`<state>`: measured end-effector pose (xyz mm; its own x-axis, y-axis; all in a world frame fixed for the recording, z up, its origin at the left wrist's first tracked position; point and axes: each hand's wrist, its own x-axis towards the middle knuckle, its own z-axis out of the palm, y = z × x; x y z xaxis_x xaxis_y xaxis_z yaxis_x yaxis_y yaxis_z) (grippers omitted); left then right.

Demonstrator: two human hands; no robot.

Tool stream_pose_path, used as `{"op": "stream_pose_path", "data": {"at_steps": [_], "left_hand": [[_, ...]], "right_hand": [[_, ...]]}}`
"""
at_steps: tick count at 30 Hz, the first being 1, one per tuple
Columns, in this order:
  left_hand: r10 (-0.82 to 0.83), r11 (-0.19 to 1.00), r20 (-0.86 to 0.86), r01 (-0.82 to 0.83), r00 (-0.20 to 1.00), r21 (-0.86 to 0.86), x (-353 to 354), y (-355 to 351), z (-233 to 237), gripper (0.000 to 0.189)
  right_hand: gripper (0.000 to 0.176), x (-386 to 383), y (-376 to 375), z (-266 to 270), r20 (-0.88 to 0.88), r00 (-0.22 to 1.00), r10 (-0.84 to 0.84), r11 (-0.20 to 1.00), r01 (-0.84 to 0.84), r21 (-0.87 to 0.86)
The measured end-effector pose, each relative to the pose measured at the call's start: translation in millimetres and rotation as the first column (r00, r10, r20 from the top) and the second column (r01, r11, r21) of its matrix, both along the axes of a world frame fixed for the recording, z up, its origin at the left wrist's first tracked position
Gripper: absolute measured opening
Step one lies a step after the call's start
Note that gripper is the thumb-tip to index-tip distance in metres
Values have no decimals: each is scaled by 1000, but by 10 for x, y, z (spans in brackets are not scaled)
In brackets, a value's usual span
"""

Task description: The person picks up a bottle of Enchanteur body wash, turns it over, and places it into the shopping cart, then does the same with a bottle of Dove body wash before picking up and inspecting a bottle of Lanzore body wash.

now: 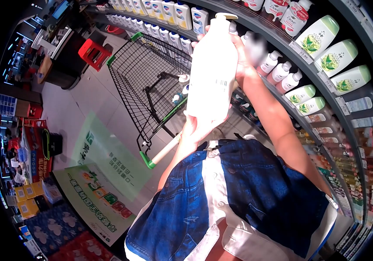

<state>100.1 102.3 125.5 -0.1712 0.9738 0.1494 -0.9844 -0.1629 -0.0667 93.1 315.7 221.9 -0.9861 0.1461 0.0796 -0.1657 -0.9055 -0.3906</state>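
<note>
A large white pump bottle (pixel 211 71) is held up in front of me, pump end away from me. A barcode shows on its lower right side, and bright light washes out the rest of its surface. My left hand (pixel 204 126) cups the bottle's base, fingers curled against it. Around the upper right side wraps my right hand (pixel 243 63), near the pump head (pixel 226 16). Part of the right fingers is hidden behind the bottle. Beyond and left of the bottle stands a black wire shopping cart (pixel 145 69) with green corners.
Shelves (pixel 308 56) of bottles curve along the right and back. White-and-green bottles (pixel 319 35) and pink pump bottles (pixel 280 71) stand there. A few bottles (pixel 178 98) show at the cart. On the left are a red stool (pixel 94 54) and a green printed sign (pixel 95 200).
</note>
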Motion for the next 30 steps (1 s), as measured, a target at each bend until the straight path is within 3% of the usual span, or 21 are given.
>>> {"op": "stream_pose_path", "data": {"at_steps": [10, 13, 16, 19, 28, 30], "left_hand": [[17, 999, 7, -17, 1000, 47, -45, 46, 42, 98], [29, 998, 4, -30, 1000, 61, -81, 46, 68, 96], [40, 999, 4, -40, 999, 35, -108, 24, 41, 91], [50, 999, 9, -50, 999, 9, -137, -19, 1, 85], [67, 996, 21, -66, 998, -67, -190, -95, -181, 70], [70, 994, 15, -68, 997, -87, -215, -118, -226, 66]], "right_hand": [[68, -88, 20, 62, -49, 999, 12, 981, -2, 194], [71, -104, 4, 103, -170, 983, 70, 984, -40, 172], [81, -142, 20, 130, -150, 988, 27, 936, 28, 351], [81, -197, 96, 97, -183, 982, 48, 908, 34, 418], [80, -294, 299, -81, -150, 987, 64, 945, -12, 327], [77, -309, 355, -88, -234, 970, 70, 906, 36, 422]]}}
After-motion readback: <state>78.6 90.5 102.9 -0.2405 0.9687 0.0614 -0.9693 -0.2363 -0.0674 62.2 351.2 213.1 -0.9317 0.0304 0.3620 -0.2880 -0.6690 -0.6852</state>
